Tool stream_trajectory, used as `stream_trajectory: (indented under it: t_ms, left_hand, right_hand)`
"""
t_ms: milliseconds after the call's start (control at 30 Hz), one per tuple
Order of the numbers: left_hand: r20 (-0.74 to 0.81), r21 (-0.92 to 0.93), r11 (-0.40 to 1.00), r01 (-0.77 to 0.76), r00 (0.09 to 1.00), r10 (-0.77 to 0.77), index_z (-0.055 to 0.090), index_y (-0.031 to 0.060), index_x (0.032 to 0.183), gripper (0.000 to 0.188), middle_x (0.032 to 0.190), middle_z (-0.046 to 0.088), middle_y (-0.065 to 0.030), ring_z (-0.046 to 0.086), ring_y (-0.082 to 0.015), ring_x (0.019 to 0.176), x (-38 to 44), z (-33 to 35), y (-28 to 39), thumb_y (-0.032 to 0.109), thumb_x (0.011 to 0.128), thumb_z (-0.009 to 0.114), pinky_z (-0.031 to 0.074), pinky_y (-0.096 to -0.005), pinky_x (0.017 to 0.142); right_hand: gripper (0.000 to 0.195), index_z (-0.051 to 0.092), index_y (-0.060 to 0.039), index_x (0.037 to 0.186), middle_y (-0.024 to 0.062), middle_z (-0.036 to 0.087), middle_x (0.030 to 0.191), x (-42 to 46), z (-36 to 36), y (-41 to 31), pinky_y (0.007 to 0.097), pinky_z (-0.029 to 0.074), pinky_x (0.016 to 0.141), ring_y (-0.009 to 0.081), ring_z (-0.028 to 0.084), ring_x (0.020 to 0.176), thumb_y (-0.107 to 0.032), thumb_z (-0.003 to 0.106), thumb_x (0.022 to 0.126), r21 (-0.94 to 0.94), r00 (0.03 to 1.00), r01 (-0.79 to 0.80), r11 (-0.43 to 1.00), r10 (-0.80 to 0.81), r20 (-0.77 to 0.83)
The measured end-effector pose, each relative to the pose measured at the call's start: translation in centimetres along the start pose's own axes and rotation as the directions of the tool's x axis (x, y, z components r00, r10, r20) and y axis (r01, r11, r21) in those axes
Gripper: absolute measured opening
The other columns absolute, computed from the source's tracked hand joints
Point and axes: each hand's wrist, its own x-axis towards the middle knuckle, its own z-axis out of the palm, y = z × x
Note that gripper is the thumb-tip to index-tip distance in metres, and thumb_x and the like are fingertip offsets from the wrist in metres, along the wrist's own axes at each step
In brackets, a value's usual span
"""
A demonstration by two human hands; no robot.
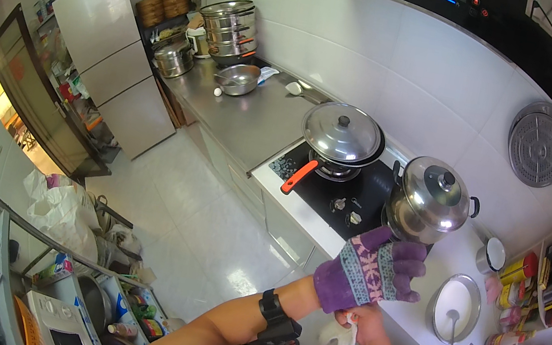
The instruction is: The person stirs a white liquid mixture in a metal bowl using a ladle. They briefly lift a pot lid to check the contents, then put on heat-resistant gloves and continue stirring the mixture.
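Note:
My left hand (pixel 372 272) wears a purple knitted glove with a pink and teal pattern. Its gloved fingers are apart, and nothing shows in them. Just below the glove's cuff, my right hand (pixel 363 321) is bare and closed on a white cloth (pixel 343 339), which hangs down from the fist. Part of the right hand is hidden behind the cuff, so I cannot tell whether it also grips the glove. Beyond the glove stands a lidded steel pot (pixel 422 209) on the gas hob (pixel 361 193). A lidded wok (pixel 341 134) with an orange handle sits on the other burner.
On the right counter are a steel bowl (pixel 456 298) of white contents with a spoon, an enamel mug (pixel 492 255) and several seasoning jars. A steel bowl (pixel 237 80), an egg (pixel 218 92) and a stacked steamer (pixel 230 26) occupy the far counter. A storage rack (pixel 47 243) stands left.

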Motion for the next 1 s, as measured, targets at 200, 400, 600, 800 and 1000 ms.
stream_trajectory:
  t_ms: [200, 400, 600, 800, 1000]
  left_hand:
    - [0.132, 0.052, 0.998, 0.045, 0.990, -0.051, 0.040, -0.0038, 0.151, 0.070, 0.142, 0.057, -0.0241, 0.057, -0.0445, 0.125, 0.5, 1.3, -1.8, 0.048, 0.104, 0.038, 0.031, -0.0626, 0.117]
    - [0.121, 0.062, 0.987, 0.148, 0.980, -0.155, 0.037, 0.0120, 0.157, 0.067, 0.154, 0.048, -0.0124, 0.051, -0.0389, 0.135, 1.1, 3.9, -3.7, 0.047, 0.101, 0.052, 0.038, -0.0592, 0.115]
    - [-0.079, 0.180, 0.942, 0.283, 0.959, -0.273, 0.039, 0.0253, 0.157, 0.065, 0.155, 0.047, 0.0016, 0.054, -0.0279, 0.130, 0.3, 1.5, -3.3, 0.051, 0.100, 0.053, 0.043, -0.0509, 0.106]
    - [-0.249, 0.595, 0.741, 0.310, 0.948, -0.197, 0.046, 0.0240, 0.153, 0.061, 0.149, 0.055, 0.0026, 0.056, -0.0203, 0.128, 0.2, -9.2, 3.0, 0.054, 0.101, 0.048, 0.043, -0.0484, 0.104]
    - [-0.335, 0.838, -0.331, 0.435, 0.887, 0.318, 0.049, 0.0187, 0.150, 0.059, 0.147, 0.057, -0.0014, 0.058, -0.0229, 0.126, -4.1, -10.5, 7.3, 0.052, 0.101, 0.048, 0.043, -0.0471, 0.106]
  right_hand:
    - [0.023, 0.061, -0.0041, 0.103, 0.0093, 0.061, 0.077, 1.9, -3.2, -0.3, 0.0325, 0.041, 0.047, 0.0198, 0.057, 0.058, 0.001, 0.066, 0.082, 0.601, 0.942, -0.272, 0.751, 0.079, 0.327]
    - [0.022, 0.062, -0.0043, 0.104, 0.0079, 0.062, 0.079, 2.2, -3.5, -0.5, 0.0322, 0.042, 0.048, 0.0176, 0.057, 0.060, 0.001, 0.068, 0.083, 0.467, 0.959, -0.240, 0.851, 0.134, 0.249]
    - [0.022, 0.062, -0.0044, 0.104, 0.0066, 0.063, 0.080, 4.4, -1.6, 1.0, 0.0319, 0.043, 0.050, 0.0154, 0.057, 0.062, 0.000, 0.069, 0.084, 0.162, 0.973, -0.224, 0.961, 0.212, 0.089]
    - [0.021, 0.063, -0.0046, 0.104, 0.0052, 0.064, 0.082, 7.3, 0.7, 2.1, 0.0316, 0.044, 0.052, 0.0132, 0.057, 0.064, -0.001, 0.070, 0.085, -0.450, 0.989, -0.044, 0.892, -0.023, -0.144]
    - [0.023, 0.068, -0.0015, 0.087, 0.0064, 0.069, 0.074, 4.0, 4.3, -1.1, 0.0322, 0.052, 0.061, 0.0119, 0.067, 0.071, -0.019, 0.082, 0.082, -0.813, 0.948, 0.130, 0.567, -0.312, -0.066]
